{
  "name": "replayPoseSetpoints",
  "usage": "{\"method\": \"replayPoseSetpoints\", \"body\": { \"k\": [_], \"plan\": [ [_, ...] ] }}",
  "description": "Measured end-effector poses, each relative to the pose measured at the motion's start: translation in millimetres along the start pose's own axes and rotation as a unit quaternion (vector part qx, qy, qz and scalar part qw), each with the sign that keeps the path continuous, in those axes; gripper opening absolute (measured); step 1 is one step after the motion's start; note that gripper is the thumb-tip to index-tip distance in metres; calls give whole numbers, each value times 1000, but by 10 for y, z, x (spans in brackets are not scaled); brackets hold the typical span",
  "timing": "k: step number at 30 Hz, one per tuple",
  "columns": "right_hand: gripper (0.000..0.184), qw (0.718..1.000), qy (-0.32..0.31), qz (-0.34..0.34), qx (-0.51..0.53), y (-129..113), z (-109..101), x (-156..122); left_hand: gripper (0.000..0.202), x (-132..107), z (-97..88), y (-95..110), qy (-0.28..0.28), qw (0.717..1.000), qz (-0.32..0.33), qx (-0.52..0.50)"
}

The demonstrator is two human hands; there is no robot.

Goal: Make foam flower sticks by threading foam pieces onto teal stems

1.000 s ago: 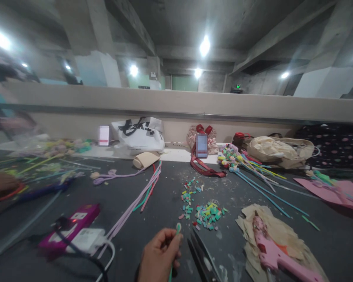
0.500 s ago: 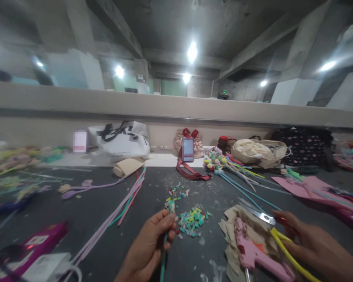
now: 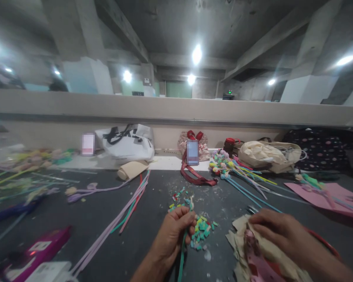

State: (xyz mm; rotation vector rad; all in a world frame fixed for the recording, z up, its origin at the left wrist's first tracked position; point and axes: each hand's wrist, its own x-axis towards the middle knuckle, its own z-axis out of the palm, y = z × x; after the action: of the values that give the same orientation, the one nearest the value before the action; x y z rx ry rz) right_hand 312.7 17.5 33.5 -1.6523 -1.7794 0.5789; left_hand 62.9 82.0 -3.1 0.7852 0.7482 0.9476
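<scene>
- Down at the frame's bottom edge, the green stem (image 3: 181, 256) is cut off, so its lower end cannot be seen. The left hand (image 3: 176, 231) pinches it closed between thumb and fingers, above the coloured snippets (image 3: 204, 229).
- The right hand (image 3: 278, 231) lies curled over the pink glue gun (image 3: 254, 264) and the crumpled paper (image 3: 238, 239). Whether it grips anything cannot be told, and most of the gun is hidden beneath it.
- A red curve (image 3: 326, 243) shows past the wrist; what it belongs to is unclear.
- Everything at the far left is blurred.
- The dark grey table (image 3: 135, 243) carries long pink stems (image 3: 126, 213), a flower-headed bundle (image 3: 228, 164), a pink sheet (image 3: 326, 192) and a magenta power strip (image 3: 42, 248).
- A white bag (image 3: 129, 143) and a beige bag (image 3: 267, 153) sit against a low ledge (image 3: 176, 107).
- Overhead are concrete beams and a bright ceiling lamp (image 3: 196, 54).
</scene>
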Motion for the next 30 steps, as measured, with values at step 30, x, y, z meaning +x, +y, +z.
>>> {"method": "replayPoseSetpoints", "body": {
  "k": [30],
  "plan": [
    [20, 944, -159, 65, 280, -655, 989, 520, 24, -57, -65, -53, 40, 997, 13, 68]
  ]
}}
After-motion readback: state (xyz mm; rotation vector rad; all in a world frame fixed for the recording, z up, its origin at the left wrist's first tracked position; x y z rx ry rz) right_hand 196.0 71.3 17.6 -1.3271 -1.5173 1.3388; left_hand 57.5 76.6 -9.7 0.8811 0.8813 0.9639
